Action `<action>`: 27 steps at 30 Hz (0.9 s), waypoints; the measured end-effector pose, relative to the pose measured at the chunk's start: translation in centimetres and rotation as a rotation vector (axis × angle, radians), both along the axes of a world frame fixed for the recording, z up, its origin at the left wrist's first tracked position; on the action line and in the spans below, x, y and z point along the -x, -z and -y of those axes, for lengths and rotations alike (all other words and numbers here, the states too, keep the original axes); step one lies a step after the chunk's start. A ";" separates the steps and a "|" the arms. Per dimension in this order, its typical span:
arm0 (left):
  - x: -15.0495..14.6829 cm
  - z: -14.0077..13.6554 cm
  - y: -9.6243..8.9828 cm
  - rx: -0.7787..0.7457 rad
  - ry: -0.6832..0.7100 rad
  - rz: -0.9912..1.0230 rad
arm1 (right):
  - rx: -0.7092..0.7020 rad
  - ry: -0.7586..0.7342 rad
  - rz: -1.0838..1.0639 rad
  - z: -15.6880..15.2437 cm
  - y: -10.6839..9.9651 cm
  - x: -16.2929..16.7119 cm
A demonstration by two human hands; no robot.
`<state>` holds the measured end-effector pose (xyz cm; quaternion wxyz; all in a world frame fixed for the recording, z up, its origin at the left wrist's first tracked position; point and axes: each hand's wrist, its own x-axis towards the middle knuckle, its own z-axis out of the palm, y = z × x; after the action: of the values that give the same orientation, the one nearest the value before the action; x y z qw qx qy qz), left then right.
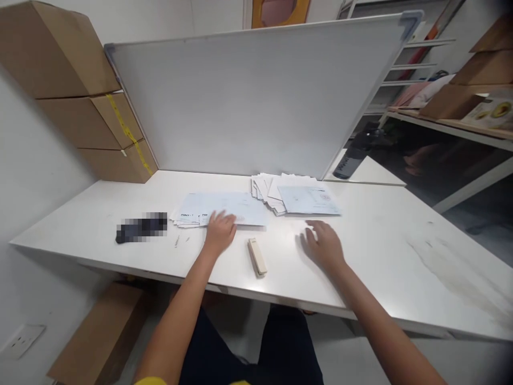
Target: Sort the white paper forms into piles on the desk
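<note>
My left hand (220, 232) lies with fingers stretched out over the near edge of a stack of printed sheets (240, 201). To the right, my right hand (325, 246) is held low at the white table, its fingers apart and slightly bent, with nothing in them. Between my hands a cream stapler (257, 258) lies on the tabletop, touched by neither. Beyond my right hand is a fanned pile of papers (264, 188), with a printed sheet (308, 200) on top. Some of the left stack is hidden under my fingers.
A whiteboard (256, 101) stands along the table's back edge. Cardboard boxes (108, 120) are stacked at the left. A pixelated dark object (142, 228) lies left of the papers, near small scraps (177, 241). A dark bottle (350, 160) stands at the back right.
</note>
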<state>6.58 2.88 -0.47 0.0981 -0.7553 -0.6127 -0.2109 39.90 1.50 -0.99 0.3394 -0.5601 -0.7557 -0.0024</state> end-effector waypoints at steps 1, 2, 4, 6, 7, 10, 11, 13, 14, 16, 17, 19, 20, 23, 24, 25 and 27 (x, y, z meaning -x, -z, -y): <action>-0.1 -0.1 0.0 0.027 -0.103 0.014 | 0.073 -0.039 0.008 0.6 -0.4 1.1; -0.1 -0.3 0.1 0.058 -0.180 0.020 | 0.147 -0.073 0.004 0.8 -0.8 2.1; 0.0 -0.4 0.6 0.101 -0.223 0.017 | 0.258 -0.110 -0.026 0.6 -1.5 4.1; 0.2 -0.3 1.1 0.082 -0.165 0.013 | 0.331 -0.110 -0.049 -0.3 -1.8 6.0; 0.3 -0.2 1.2 0.052 -0.129 0.013 | 0.361 -0.100 -0.053 -0.8 -1.8 6.9; 0.4 0.4 1.5 -0.029 -0.037 -0.003 | 0.392 -0.074 -0.023 -1.9 -1.1 9.1; 0.4 0.6 1.5 -0.038 -0.019 -0.011 | 0.382 -0.078 -0.004 -2.0 -0.7 9.5; 0.3 0.9 1.2 -0.035 -0.010 -0.010 | 0.358 -0.100 0.035 -2.1 0.0 10.0; 0.3 1.1 1.1 -0.033 -0.012 -0.002 | 0.356 -0.111 0.048 -2.1 0.3 10.0; 0.4 1.2 0.7 -0.050 -0.012 0.023 | 0.363 -0.125 0.043 -2.1 0.7 9.8; 0.4 1.2 0.6 -0.065 -0.006 0.035 | 0.365 -0.135 0.022 -2.2 0.9 9.7; 0.7 1.3 0.4 -0.104 0.014 0.055 | 0.365 -0.165 -0.051 -2.5 1.2 9.3; 0.7 1.3 0.4 -0.126 0.029 0.061 | 0.368 -0.181 -0.104 -2.6 1.3 9.1; 0.8 1.4 0.4 -0.191 0.131 0.036 | 0.415 -0.197 -0.347 -3.2 1.7 8.4; 0.7 1.4 0.5 -0.209 0.192 0.014 | 0.440 -0.197 -0.463 -3.4 1.8 8.2; 0.6 1.4 0.5 -0.226 0.263 -0.008 | 0.472 -0.200 -0.593 -3.4 1.8 8.0; 0.2 1.3 0.5 -0.265 0.408 -0.034 | 0.542 -0.223 -0.865 -3.5 1.7 7.8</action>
<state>6.38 1.54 -0.97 0.1619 -0.8473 -0.4129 -0.2921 32.10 4.99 -2.65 0.4616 -0.4939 -0.5749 0.4610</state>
